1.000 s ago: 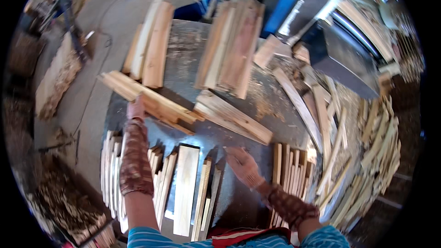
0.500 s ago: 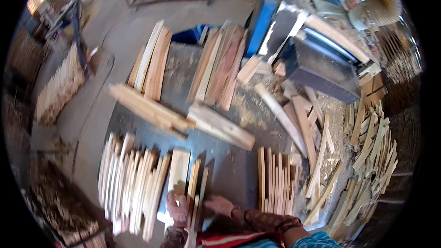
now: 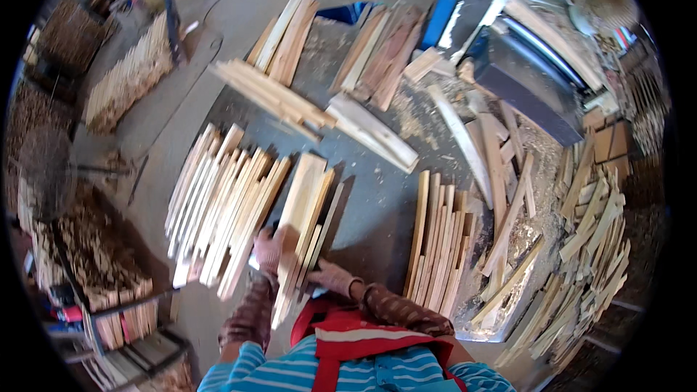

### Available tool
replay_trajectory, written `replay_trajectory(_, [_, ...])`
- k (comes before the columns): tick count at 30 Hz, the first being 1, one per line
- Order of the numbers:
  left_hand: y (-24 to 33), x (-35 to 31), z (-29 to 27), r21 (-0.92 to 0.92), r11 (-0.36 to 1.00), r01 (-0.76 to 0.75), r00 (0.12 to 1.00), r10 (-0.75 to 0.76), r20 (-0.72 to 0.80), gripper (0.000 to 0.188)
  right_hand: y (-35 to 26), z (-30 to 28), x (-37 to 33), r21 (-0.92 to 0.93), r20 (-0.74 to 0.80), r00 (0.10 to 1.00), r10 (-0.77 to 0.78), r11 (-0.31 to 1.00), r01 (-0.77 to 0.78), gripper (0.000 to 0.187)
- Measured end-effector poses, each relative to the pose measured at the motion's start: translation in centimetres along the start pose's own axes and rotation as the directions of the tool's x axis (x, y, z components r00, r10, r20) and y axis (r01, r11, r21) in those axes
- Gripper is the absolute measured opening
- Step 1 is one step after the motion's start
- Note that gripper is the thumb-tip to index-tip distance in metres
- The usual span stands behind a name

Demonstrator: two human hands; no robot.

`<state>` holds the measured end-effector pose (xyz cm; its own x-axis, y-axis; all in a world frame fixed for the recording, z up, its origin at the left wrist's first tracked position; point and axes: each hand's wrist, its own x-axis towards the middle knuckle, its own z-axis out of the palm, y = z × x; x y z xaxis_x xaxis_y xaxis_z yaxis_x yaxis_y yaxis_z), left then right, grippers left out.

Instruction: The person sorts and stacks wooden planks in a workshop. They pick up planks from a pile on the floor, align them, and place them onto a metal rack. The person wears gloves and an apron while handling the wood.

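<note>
Your left hand (image 3: 268, 248) and right hand (image 3: 334, 276), both in pinkish gloves, stand either side of a bundle of boards at the near edge of the dark surface (image 3: 377, 207).

From the left, a row of narrow strips (image 3: 225, 210) lies side by side along the surface's left edge, its right end just beside your left hand. That hand touches the left side of the bundle, at a wide pale board (image 3: 303, 185); its fingers are partly hidden, so whether they grip cannot be told. Above, toward the far left corner, slanting boards (image 3: 272, 94) lie across the near ends of a group of upright-pointing planks (image 3: 290, 40). Right of the wide board, between your hands, run thinner sticks (image 3: 319, 221), with a darker stick (image 3: 332, 214) beside them. Your right hand is at their near ends, fingers bent, how tightly you cannot tell from here.

Farther right, well apart from your right hand, a second row of strips (image 3: 439, 243) points to the near edge. Beyond it lie loose offcuts (image 3: 497, 167), then a heap of slats (image 3: 595, 247).
</note>
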<state>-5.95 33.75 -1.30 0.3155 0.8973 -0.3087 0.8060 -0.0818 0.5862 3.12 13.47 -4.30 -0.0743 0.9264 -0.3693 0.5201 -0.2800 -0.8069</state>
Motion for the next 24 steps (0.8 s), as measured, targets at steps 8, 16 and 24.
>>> replay_trajectory(8, [1.4,-7.3,0.0,0.181,0.912,-0.369,0.922,0.335,0.192,0.116,-3.1,-1.2,-1.4,0.366,0.038,0.909,0.416,0.84,-0.4,0.055])
replay_trajectory(16, [4.9,-10.1,2.5,0.446,0.878,-0.176,0.984,0.142,0.109,0.101,-1.4,1.0,0.3,0.138,0.138,0.949,0.283,0.943,-0.302,0.039])
replay_trajectory(24, [4.5,-9.4,1.3,0.258,0.943,-0.21,0.974,0.178,0.144,0.095,1.2,-1.7,-3.8,-0.357,-0.374,0.909,-0.182,0.933,0.04,0.023])
